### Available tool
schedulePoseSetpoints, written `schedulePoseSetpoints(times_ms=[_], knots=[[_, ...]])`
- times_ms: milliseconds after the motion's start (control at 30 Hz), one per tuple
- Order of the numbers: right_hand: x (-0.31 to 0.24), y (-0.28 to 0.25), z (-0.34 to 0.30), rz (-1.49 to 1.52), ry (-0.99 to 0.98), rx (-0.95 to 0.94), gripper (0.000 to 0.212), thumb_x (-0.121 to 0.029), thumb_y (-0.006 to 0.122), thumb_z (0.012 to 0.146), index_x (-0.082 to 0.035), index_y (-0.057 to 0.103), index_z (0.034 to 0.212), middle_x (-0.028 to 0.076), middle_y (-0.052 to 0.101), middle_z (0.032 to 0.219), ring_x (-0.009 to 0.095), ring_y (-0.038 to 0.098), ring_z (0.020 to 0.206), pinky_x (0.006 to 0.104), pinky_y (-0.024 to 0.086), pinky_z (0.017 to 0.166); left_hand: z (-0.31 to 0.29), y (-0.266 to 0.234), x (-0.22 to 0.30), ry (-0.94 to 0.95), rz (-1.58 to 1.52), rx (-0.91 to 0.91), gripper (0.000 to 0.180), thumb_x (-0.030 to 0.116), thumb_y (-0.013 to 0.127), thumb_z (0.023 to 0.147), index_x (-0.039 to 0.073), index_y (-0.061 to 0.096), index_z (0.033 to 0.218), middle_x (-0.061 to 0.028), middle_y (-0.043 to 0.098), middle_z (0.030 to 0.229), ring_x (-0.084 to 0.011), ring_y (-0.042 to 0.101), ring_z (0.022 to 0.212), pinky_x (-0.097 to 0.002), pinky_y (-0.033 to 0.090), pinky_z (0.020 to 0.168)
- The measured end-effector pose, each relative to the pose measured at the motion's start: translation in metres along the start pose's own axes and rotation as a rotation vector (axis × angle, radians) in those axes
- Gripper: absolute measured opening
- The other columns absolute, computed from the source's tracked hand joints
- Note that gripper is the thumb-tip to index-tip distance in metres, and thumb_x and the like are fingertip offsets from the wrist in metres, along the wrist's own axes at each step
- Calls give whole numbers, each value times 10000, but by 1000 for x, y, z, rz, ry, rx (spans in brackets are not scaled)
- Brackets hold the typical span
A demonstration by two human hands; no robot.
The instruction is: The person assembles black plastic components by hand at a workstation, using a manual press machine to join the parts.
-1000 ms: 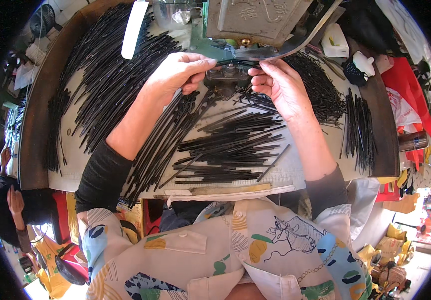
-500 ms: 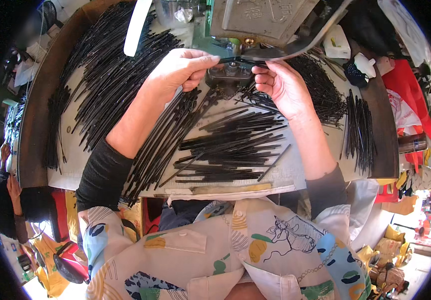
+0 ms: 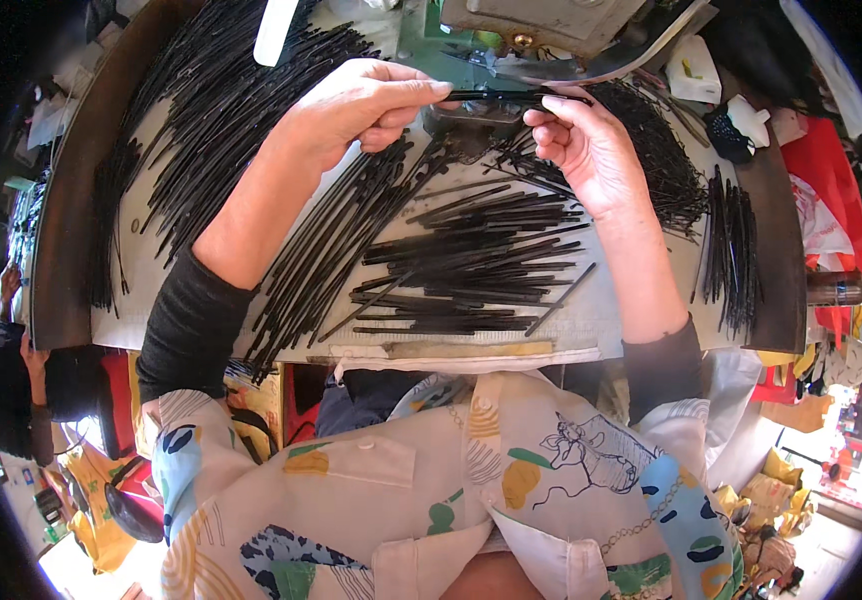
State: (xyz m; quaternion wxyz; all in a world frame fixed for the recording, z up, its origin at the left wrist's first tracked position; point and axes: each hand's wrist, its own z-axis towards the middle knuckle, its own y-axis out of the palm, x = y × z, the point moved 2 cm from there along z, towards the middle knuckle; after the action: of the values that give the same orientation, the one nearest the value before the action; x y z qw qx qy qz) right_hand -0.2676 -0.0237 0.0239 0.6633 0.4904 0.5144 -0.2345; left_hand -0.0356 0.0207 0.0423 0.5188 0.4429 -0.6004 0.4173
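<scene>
Left hand (image 3: 361,105): thumb and forefinger closed in a pinch on the near end of the black strip (image 3: 496,96), other fingers curled in. Right hand (image 3: 591,145): thumb and forefinger pinched at the strip's other end, remaining fingers loosely bent. Strip is top centre of the frame, roughly level across the gap between the hands, just below the grey machine (image 3: 551,20) and its curved metal bar (image 3: 641,60). Can't tell if it's one piece or two lying together, nor whether it touches the machine. To do this well, I'd hold both ends at equal height with light, even tension; a thin piece like this likely bows or twists if one side leads. Fingertips sit close to the metal, so pinch as far out as grip allows and get wrists clear of the bar. Sight line is partly blocked by the machine, so square the strip by feel too. Elbows wide over the counter (image 3: 596,320) is fine; just don't drag sleeves through the loose pile (image 3: 471,270) at frame centre.
</scene>
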Motion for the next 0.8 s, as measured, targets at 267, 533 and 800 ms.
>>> schedulePoseSetpoints(times_ms=[267, 533, 800], knots=[[-2, 11, -7, -66, 33, 10, 336, -78, 635, 784, 19, 522, 1085, 160, 648, 787, 151, 626, 590, 249, 539, 549, -6, -6, -5, 1, -19, -33, 199, 242, 623, 867, 55, 601, 804, 91, 322, 491, 0, 249, 386, -190, 150, 354], [-5, 11, -10, -135, 67, 8, 406, -81, 617, 802, 7, 502, 1182, 128, 635, 795, 121, 602, 621, 219, 507, 548, -9, -3, -3, -21, -29, -43, 255, 244, 639, 842, 63, 560, 680, 65, 344, 494, -30, 277, 398, -213, 188, 371], [-3, 3, -7, -113, 47, 32, 353, -104, 590, 839, 3, 499, 1163, 156, 632, 896, 159, 633, 678, 240, 536, 581, -10, -6, -6, -41, -39, 10, 236, 249, 639, 848, 44, 580, 747, 63, 361, 503, -23, 286, 398, -203, 187, 363]])
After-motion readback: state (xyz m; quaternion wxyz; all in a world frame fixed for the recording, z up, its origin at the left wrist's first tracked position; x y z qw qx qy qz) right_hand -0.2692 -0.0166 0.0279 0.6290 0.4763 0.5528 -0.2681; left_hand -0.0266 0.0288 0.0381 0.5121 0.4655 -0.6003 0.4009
